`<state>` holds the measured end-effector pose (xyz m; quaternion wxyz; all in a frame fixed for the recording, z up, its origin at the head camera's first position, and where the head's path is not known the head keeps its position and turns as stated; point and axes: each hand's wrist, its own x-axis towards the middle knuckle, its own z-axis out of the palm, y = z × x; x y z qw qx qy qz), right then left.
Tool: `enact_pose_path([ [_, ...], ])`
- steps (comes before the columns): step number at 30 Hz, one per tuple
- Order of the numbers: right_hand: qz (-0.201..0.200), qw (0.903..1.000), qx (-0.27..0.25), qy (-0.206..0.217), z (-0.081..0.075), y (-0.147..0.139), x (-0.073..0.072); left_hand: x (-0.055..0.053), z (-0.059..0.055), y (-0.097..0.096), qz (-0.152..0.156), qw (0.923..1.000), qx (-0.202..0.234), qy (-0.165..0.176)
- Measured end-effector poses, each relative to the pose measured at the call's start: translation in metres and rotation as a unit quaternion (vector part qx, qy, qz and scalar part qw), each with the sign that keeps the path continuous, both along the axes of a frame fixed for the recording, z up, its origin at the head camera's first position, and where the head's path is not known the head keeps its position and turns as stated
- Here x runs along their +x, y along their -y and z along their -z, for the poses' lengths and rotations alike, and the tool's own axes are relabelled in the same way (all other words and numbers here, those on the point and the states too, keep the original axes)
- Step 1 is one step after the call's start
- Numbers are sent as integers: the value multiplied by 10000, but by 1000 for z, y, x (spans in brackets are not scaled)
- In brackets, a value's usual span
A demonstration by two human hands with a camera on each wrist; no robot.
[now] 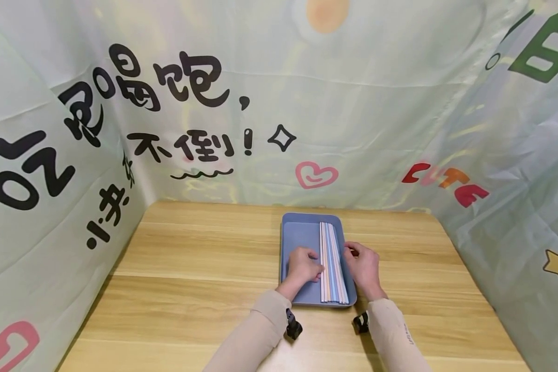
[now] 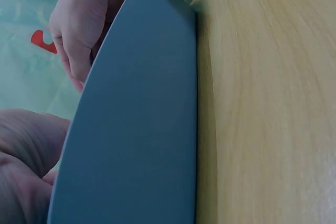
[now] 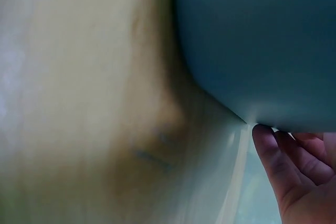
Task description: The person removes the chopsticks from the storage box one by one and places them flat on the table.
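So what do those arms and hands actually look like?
The left hand and right hand are a person's, without gloves. The left sleeve and right sleeve are beige; small dark lettering runs along the right one. A small black device shows at each wrist.

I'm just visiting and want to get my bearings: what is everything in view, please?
Table: one, light wood, under the tray
Tray: one, blue-grey, on the table
Sticks: several, too tight to count, pastel pink, blue and whitish, along the tray's right side
Cloth: pale green, around the table, printed with black writing, pink heart, orange disc, yellow star, green shape, reddish "CUTE"
Sleeves: two, beige, in front
Wrist cameras: two, black, at the cuffs
Left hand: one, bare, over the tray, beside the sticks
Right hand: one, bare, by the tray's right rim
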<state>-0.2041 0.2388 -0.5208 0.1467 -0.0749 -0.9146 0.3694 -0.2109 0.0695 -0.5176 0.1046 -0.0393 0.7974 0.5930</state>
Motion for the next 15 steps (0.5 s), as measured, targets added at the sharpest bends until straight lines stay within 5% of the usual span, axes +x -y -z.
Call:
enact_pose_path([
  [6, 4, 10000, 29, 4, 0, 0, 0, 1, 2, 3, 75, 10000, 17, -46],
  [15, 11, 9999, -61, 80, -1, 0, 1, 2, 2, 1, 26, 9967, -749, -324],
])
